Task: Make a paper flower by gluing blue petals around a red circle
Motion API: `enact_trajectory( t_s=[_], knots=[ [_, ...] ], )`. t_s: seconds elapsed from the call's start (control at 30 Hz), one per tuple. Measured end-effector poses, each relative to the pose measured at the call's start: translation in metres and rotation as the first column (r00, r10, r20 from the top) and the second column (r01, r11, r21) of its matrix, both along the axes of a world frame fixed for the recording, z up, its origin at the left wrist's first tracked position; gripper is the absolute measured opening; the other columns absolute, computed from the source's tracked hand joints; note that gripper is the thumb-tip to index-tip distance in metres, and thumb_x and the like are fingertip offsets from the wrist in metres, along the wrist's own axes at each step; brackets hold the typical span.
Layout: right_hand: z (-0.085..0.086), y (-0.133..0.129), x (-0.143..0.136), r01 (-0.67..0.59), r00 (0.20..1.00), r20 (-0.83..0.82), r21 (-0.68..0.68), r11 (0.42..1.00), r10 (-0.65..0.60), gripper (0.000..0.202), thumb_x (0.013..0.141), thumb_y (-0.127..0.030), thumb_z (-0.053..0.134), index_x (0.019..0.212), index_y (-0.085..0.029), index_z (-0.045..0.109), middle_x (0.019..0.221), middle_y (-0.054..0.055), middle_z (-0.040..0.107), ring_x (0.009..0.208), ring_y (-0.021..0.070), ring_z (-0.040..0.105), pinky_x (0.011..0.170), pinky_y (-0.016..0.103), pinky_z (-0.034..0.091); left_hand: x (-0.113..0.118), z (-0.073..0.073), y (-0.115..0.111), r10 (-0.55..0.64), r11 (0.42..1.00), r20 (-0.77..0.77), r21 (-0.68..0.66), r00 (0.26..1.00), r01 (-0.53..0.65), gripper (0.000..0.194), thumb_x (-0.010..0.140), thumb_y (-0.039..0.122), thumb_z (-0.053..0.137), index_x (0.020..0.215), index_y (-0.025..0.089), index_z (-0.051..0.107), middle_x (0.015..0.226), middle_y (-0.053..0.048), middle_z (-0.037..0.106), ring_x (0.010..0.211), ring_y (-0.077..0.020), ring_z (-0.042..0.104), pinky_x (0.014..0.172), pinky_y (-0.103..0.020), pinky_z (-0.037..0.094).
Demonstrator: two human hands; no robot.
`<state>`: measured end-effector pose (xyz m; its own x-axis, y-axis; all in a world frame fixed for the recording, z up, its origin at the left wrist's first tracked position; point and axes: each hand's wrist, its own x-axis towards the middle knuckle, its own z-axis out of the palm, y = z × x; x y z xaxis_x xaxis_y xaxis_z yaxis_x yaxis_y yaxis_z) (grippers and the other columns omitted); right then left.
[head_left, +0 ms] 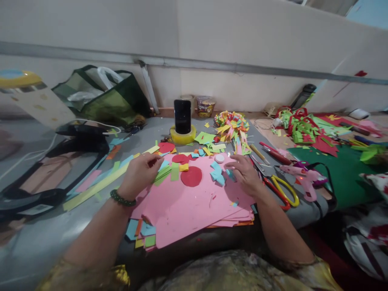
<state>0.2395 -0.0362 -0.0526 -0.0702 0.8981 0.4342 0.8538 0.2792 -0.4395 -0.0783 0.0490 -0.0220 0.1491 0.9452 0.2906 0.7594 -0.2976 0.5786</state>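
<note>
My left hand [141, 171], with a dark beaded bracelet, hovers at the left edge of a stack of pink paper sheets [182, 210]. Its thumb and fingers come together in a pinch; what they hold, if anything, I cannot make out. Green paper strips [163, 174] lie beside those fingertips. On the right, my right hand [244, 171] has its fingers apart over a small blue paper piece [230, 175]. Folded blue paper pieces [217, 174] and a round white object [219, 158] lie just left of it. A red paper circle [191, 176] rests between both hands.
A phone [182, 116] stands on a yellow tape roll [183, 136] at the back. To the right lie scissors [285, 190] and a pink glue gun [306, 180]. A multicoloured paper-strip bundle [233, 125] sits behind. A black frame [75, 182] occupies the left.
</note>
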Motion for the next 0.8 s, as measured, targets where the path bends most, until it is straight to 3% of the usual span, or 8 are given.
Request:
enact_trajectory(
  t_s=[0.2, 0.4, 0.6, 0.8],
  knots=[
    [0.0007, 0.0009, -0.0050, -0.118, 0.990, 0.068, -0.087, 0.989, 0.124, 0.033, 0.081, -0.013, 0.043, 0.081, -0.023, 0.074, 0.124, 0.010, 0.061, 0.121, 0.0283, 0.050, 0.102, 0.052, 0.041, 0.0016, 0.0027, 0.0010, -0.009, 0.999, -0.013, -0.038, 1.000, 0.009, 0.033, 0.072, 0.047, 0.046, 0.069, 0.023, 0.069, 0.074, -0.005, 0.072, 0.071, -0.0224, 0.063, 0.064, -0.030, 0.047],
    [0.0012, 0.0029, -0.0087, -0.044, 0.996, 0.081, -0.009, 0.999, 0.044, 0.035, 0.084, -0.014, 0.043, 0.099, -0.023, 0.073, 0.119, 0.011, 0.063, 0.119, 0.0277, 0.051, 0.101, 0.050, 0.044, -0.0006, 0.0029, 0.0026, -0.030, 0.999, -0.015, -0.014, 0.999, 0.029, 0.033, 0.073, 0.047, 0.046, 0.069, 0.023, 0.069, 0.073, -0.005, 0.072, 0.069, -0.0220, 0.063, 0.063, -0.030, 0.046],
    [0.0031, 0.0013, -0.0093, -0.065, 0.997, 0.036, 0.033, 0.997, 0.064, 0.037, 0.088, -0.015, 0.040, 0.106, -0.023, 0.071, 0.123, 0.012, 0.061, 0.119, 0.0266, 0.052, 0.100, 0.049, 0.045, -0.0023, 0.0031, 0.0022, -0.037, 0.999, -0.005, 0.011, 0.999, 0.037, 0.033, 0.074, 0.046, 0.047, 0.070, 0.023, 0.069, 0.073, -0.005, 0.073, 0.070, -0.0215, 0.063, 0.063, -0.029, 0.047],
    [0.0036, 0.0028, -0.0068, -0.022, 0.998, -0.050, 0.061, 0.998, 0.025, 0.028, 0.082, -0.014, 0.042, 0.077, -0.024, 0.068, 0.116, 0.010, 0.063, 0.114, 0.0277, 0.054, 0.095, 0.048, 0.046, 0.0012, 0.0037, -0.0017, -0.067, 0.998, -0.019, 0.009, 0.998, 0.067, 0.033, 0.075, 0.046, 0.047, 0.069, 0.023, 0.068, 0.075, -0.006, 0.073, 0.072, -0.0216, 0.064, 0.064, -0.029, 0.048]
  ],
)
